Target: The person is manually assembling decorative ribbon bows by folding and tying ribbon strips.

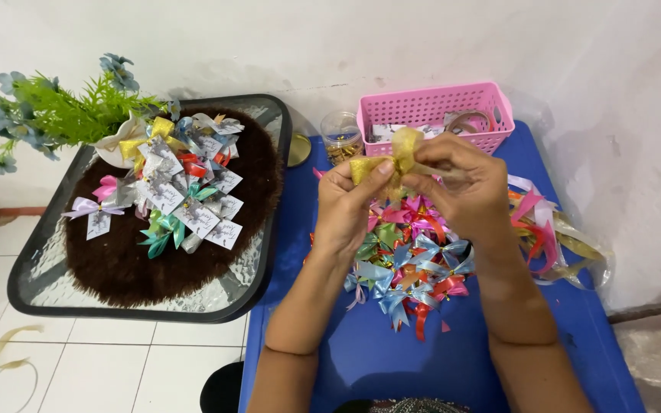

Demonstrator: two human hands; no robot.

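The pile of ribbon bows [411, 271] lies on the counter [361, 359], below both hands. Behind it stands the basket [434, 107], a small jar [340, 138] just left of it. Left of the counter sits a tray [32, 283] (tagged bows [181, 187] on its mat [124, 268]), flowers [47, 111] at its far corner.

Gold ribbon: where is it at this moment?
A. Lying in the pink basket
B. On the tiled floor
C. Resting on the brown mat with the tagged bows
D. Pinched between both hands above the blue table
D: the gold ribbon is pinched between the left hand and the right hand, raised over the pile of bows on the blue table.
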